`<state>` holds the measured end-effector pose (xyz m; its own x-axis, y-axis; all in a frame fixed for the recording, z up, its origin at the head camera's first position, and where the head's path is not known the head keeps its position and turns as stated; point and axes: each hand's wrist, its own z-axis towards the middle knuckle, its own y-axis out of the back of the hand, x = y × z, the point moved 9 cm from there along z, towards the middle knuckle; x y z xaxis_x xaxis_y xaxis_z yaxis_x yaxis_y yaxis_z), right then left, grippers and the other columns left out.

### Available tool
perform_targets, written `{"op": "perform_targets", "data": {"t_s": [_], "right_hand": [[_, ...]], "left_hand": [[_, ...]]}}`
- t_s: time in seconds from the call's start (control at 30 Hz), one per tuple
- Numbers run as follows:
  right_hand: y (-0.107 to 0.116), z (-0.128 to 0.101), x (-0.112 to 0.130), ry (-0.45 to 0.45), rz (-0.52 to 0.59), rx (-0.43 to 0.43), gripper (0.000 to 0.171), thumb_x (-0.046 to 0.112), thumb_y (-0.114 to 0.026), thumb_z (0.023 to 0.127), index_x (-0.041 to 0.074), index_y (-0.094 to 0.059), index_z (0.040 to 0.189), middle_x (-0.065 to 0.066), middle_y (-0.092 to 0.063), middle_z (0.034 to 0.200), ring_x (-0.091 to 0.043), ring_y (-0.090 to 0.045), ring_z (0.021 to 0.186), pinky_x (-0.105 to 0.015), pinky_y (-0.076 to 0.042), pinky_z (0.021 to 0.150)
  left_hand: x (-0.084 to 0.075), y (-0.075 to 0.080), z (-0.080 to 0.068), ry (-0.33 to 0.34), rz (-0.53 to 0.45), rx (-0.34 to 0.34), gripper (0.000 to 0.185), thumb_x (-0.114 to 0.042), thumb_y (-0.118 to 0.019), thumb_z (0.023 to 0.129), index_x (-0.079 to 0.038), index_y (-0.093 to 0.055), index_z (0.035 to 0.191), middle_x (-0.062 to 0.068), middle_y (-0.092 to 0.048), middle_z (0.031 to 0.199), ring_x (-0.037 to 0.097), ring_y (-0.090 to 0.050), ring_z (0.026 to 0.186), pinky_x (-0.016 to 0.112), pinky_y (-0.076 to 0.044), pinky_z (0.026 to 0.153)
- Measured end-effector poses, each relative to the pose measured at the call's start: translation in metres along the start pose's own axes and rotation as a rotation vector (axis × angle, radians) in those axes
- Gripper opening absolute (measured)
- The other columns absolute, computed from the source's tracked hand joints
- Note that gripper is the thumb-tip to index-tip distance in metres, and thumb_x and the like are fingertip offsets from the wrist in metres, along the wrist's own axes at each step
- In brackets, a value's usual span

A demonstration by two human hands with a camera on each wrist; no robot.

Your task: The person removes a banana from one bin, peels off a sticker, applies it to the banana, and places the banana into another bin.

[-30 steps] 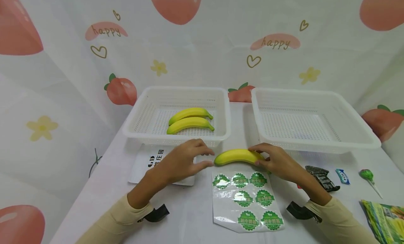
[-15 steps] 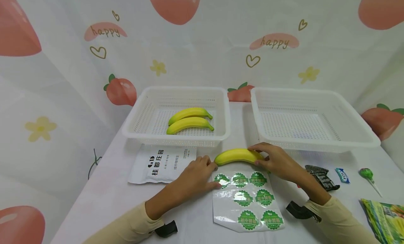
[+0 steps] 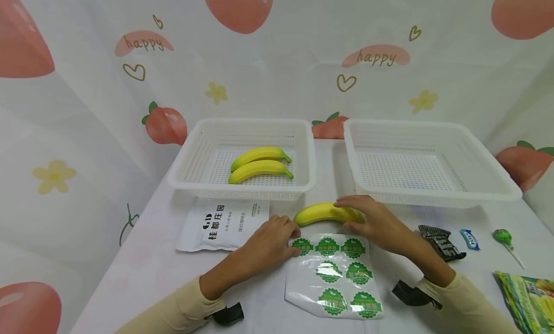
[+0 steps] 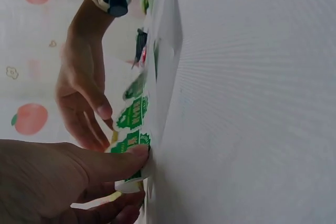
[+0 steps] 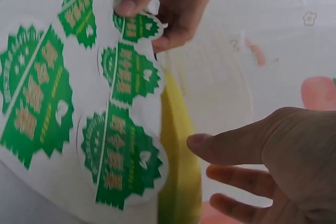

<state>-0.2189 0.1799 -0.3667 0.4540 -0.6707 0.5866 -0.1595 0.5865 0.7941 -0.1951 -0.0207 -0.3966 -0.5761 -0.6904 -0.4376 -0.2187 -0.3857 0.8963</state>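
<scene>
A sheet of green-and-white stickers point(image 3: 303, 281) lies on the table with its far left corner raised. My left hand point(image 3: 270, 240) pinches that corner between thumb and fingers, as the left wrist view shows up close. Just beyond the sheet is a yellow banana point(image 3: 318, 214). My right hand point(image 3: 381, 226) is at the banana's right end, partly covering it. In the right wrist view its thumb and fingers are spread beside the banana point(image 5: 181, 166), not closed around it; whether a fingertip touches is unclear.
Two bananas point(image 3: 261, 166) lie in the left white basket point(image 3: 242, 187); a second white basket point(image 3: 437, 197) stands to the right. A white pouch point(image 3: 225, 226) is left of the sheet. At right are a black wrapper point(image 3: 442, 242), blue packet point(image 3: 470, 240), lollipop point(image 3: 503, 237) and green-yellow bag point(image 3: 528, 300).
My left hand came down from beside the banana to the sheet's corner and took hold of it. The sheet shifted slightly left. My right hand loosened from the banana, which stays in place.
</scene>
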Motion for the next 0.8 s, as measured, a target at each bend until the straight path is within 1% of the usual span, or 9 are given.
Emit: {"op": "perform_targets", "data": {"t_s": [0.1,0.17,0.23,0.33,0.43,0.5,0.6,0.73,0.8], "right_hand": [[-0.002,-0.003,0.015,0.066,-0.002,-0.009,0.050,0.006,-0.086,0.087,0.012,-0.071,0.135,-0.008,-0.066,0.143,-0.035,-0.057,0.135,-0.061,-0.047,0.109],[-0.004,-0.005,0.026,0.117,-0.004,-0.013,0.049,0.005,-0.086,0.087,0.014,-0.073,0.133,-0.002,-0.067,0.139,-0.030,-0.059,0.132,-0.057,-0.050,0.106],[-0.007,-0.007,0.036,0.160,-0.005,-0.014,0.048,0.006,-0.087,0.086,0.016,-0.074,0.131,0.004,-0.068,0.134,-0.023,-0.060,0.128,-0.050,-0.054,0.103],[-0.016,-0.010,0.048,0.220,0.013,0.000,0.044,0.008,-0.089,0.085,0.017,-0.076,0.127,0.009,-0.068,0.128,-0.016,-0.059,0.122,-0.041,-0.056,0.099],[-0.026,-0.011,0.057,0.267,0.034,0.027,0.038,0.011,-0.089,0.086,0.017,-0.078,0.122,0.010,-0.068,0.124,-0.013,-0.059,0.118,-0.035,-0.055,0.099],[-0.033,-0.012,0.060,0.289,0.043,0.044,0.034,0.013,-0.088,0.087,0.017,-0.079,0.120,0.010,-0.068,0.123,-0.013,-0.059,0.117,-0.034,-0.054,0.099],[-0.041,-0.012,0.062,0.307,0.043,0.064,0.030,0.018,-0.087,0.089,0.017,-0.079,0.118,0.010,-0.068,0.122,-0.013,-0.059,0.117,-0.035,-0.053,0.100],[-0.048,-0.011,0.060,0.284,0.040,0.095,0.031,0.026,-0.087,0.090,0.019,-0.079,0.119,0.011,-0.067,0.124,-0.012,-0.059,0.119,-0.038,-0.052,0.101],[-0.051,-0.011,0.058,0.263,0.043,0.110,0.031,0.027,-0.086,0.090,0.020,-0.079,0.119,0.012,-0.067,0.124,-0.011,-0.058,0.120,-0.039,-0.052,0.102]], "left_hand": [[0.005,-0.001,0.002,0.045,-0.190,0.036,0.029,-0.018,-0.084,0.092,-0.014,-0.068,0.116,-0.005,-0.062,0.098,0.010,-0.056,0.090,0.027,-0.050,0.081],[0.007,-0.001,0.004,0.060,-0.317,0.064,0.035,-0.013,-0.083,0.092,-0.013,-0.068,0.123,-0.004,-0.064,0.101,0.010,-0.059,0.088,0.026,-0.051,0.080],[0.009,-0.001,0.005,0.064,-0.411,0.092,0.040,-0.011,-0.084,0.091,-0.012,-0.068,0.128,-0.001,-0.066,0.105,0.010,-0.062,0.088,0.026,-0.053,0.079],[0.012,-0.003,0.005,0.080,-0.507,0.145,0.045,-0.015,-0.084,0.092,-0.013,-0.068,0.134,0.003,-0.068,0.112,0.010,-0.067,0.090,0.027,-0.056,0.076],[0.016,-0.006,0.005,0.121,-0.615,0.194,0.048,-0.020,-0.083,0.093,-0.015,-0.067,0.138,0.006,-0.069,0.120,0.012,-0.070,0.097,0.028,-0.057,0.076],[0.019,-0.009,0.005,0.150,-0.691,0.220,0.049,-0.023,-0.082,0.093,-0.016,-0.067,0.139,0.007,-0.068,0.123,0.015,-0.069,0.102,0.030,-0.056,0.078],[0.020,-0.012,0.006,0.166,-0.770,0.246,0.049,-0.025,-0.081,0.092,-0.018,-0.068,0.138,0.007,-0.067,0.123,0.018,-0.067,0.105,0.032,-0.054,0.083],[0.018,-0.014,0.007,0.173,-0.832,0.285,0.048,-0.028,-0.080,0.092,-0.020,-0.069,0.138,0.005,-0.066,0.126,0.019,-0.061,0.111,0.035,-0.050,0.093],[0.017,-0.015,0.006,0.184,-0.855,0.309,0.049,-0.029,-0.080,0.091,-0.022,-0.069,0.139,0.004,-0.065,0.131,0.020,-0.058,0.119,0.038,-0.047,0.101]]}}
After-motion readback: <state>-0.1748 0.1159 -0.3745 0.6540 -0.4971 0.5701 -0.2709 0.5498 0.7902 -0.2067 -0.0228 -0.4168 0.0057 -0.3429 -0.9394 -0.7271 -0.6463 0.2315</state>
